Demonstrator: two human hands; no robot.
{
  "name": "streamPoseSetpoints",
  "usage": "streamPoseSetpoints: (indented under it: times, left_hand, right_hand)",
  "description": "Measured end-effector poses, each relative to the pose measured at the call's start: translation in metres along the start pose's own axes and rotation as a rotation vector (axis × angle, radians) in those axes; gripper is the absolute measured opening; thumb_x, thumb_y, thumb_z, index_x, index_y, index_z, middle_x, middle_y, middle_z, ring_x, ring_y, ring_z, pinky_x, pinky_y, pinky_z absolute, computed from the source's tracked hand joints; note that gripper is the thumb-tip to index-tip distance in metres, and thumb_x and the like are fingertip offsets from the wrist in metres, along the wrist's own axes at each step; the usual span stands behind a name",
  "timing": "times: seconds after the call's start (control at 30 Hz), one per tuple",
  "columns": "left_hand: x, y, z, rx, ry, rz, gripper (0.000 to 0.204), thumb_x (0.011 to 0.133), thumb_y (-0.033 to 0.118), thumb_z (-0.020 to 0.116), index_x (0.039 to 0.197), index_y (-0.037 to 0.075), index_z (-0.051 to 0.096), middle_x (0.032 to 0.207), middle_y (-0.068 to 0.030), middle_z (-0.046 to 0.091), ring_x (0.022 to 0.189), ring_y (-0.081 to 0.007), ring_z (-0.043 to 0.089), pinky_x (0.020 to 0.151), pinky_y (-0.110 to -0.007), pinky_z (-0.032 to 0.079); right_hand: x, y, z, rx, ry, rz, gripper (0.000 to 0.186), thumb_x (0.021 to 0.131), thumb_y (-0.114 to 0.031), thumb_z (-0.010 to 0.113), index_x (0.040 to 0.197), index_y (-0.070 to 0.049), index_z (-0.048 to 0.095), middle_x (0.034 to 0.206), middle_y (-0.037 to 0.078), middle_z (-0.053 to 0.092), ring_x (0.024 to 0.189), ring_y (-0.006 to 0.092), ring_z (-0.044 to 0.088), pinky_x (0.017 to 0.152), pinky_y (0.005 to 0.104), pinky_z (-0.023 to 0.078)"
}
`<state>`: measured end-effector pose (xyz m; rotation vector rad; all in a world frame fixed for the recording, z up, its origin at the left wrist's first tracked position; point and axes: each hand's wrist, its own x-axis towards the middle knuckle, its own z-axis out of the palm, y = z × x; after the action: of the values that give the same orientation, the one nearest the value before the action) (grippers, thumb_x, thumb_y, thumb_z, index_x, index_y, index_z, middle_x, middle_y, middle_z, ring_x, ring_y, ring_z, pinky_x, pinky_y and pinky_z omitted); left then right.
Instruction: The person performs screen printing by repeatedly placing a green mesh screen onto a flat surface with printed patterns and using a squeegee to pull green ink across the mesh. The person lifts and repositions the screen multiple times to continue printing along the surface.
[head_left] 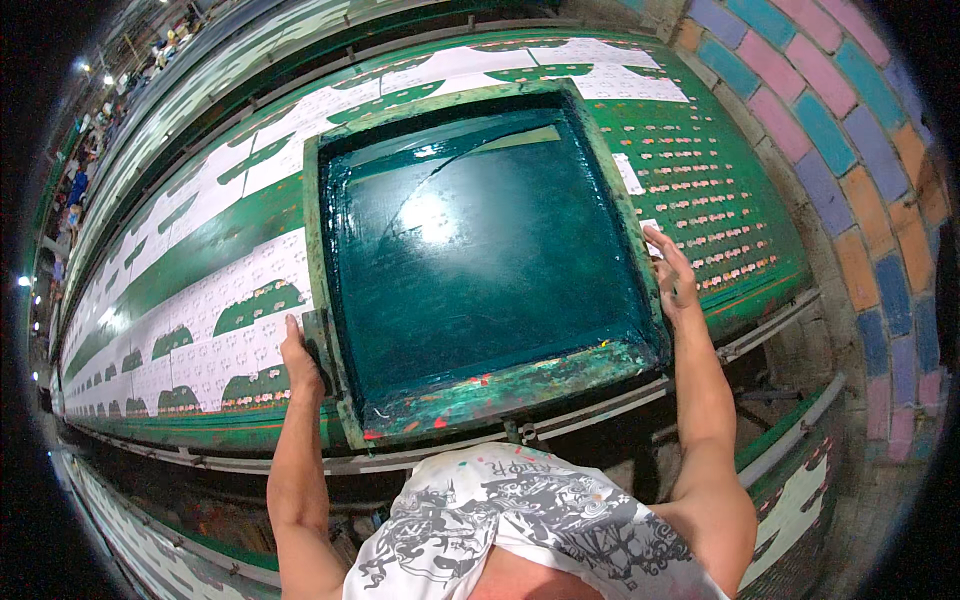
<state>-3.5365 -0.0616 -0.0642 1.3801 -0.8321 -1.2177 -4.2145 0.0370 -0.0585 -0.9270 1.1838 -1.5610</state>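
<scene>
A large screen-printing frame [318, 220] lies in front of me, its green rim spotted with paint along the near side. Dark teal ink coats the mesh [480, 270] inside and reflects a bright light. At the left side of the frame is my left hand [302, 362], thumb up and the other fingers mostly hidden. My right hand [674, 272] grips the opposite side with bent fingers. White cut fabric pieces [220, 345] with small printed motifs lie on the long green printing table [150, 270], left of the frame and beyond it.
Rows of small printed motifs [715, 200] mark the green surface at the right. A metal rail [240, 462] runs along the near table edge. Past the right end stands a painted brick wall [800, 110]. Another table with white pieces [795, 510] is behind me at the right.
</scene>
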Motion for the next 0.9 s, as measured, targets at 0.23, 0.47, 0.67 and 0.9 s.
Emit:
streamPoseSetpoints:
  times: [0.23, 0.47, 0.67, 0.9]
  left_hand:
    - [-0.006, 0.001, 0.01, 0.052, -0.039, -0.015, 0.058, 0.116, 0.053, 0.052, 0.118, 0.001, 0.076, 0.106, -0.0055, 0.077, 0.09, -0.0168, 0.07, 0.085, -0.035, 0.055]
    - [0.01, -0.012, 0.008, 0.072, 0.019, -0.021, 0.059, 0.116, 0.049, 0.053, 0.124, -0.006, 0.076, 0.112, -0.0087, 0.079, 0.095, -0.0192, 0.072, 0.09, -0.037, 0.056]
    - [0.011, -0.021, 0.015, 0.154, 0.041, -0.036, 0.068, 0.115, 0.054, 0.054, 0.114, -0.01, 0.078, 0.103, -0.014, 0.079, 0.092, -0.0226, 0.069, 0.089, -0.04, 0.053]
    - [0.003, -0.006, 0.034, 0.592, 0.15, 0.028, 0.088, 0.114, 0.066, 0.043, 0.104, -0.016, 0.075, 0.105, -0.0359, 0.076, 0.101, -0.0463, 0.07, 0.096, -0.053, 0.05]
  right_hand:
    - [0.0, -0.001, 0.0, -0.541, 0.019, -0.094, 0.057, 0.101, -0.031, 0.074, 0.152, -0.006, 0.065, 0.155, 0.015, 0.062, 0.146, 0.0334, 0.055, 0.126, 0.0465, 0.04]
    - [-0.116, -0.006, 0.117, -0.924, -0.505, -0.536, 0.035, 0.083, -0.015, 0.088, 0.117, -0.012, 0.082, 0.131, 0.014, 0.074, 0.128, 0.0382, 0.068, 0.111, 0.0515, 0.054]
    - [-0.157, 0.011, 0.168, -1.2, -0.651, -0.604, 0.041, 0.085, -0.011, 0.082, 0.125, -0.008, 0.077, 0.126, 0.013, 0.075, 0.125, 0.036, 0.07, 0.106, 0.05, 0.056]
    - [-0.137, -0.005, 0.224, -1.34, -0.602, -0.611, 0.04, 0.082, 0.001, 0.073, 0.122, -0.007, 0.077, 0.123, 0.014, 0.077, 0.114, 0.0382, 0.075, 0.099, 0.0484, 0.06]
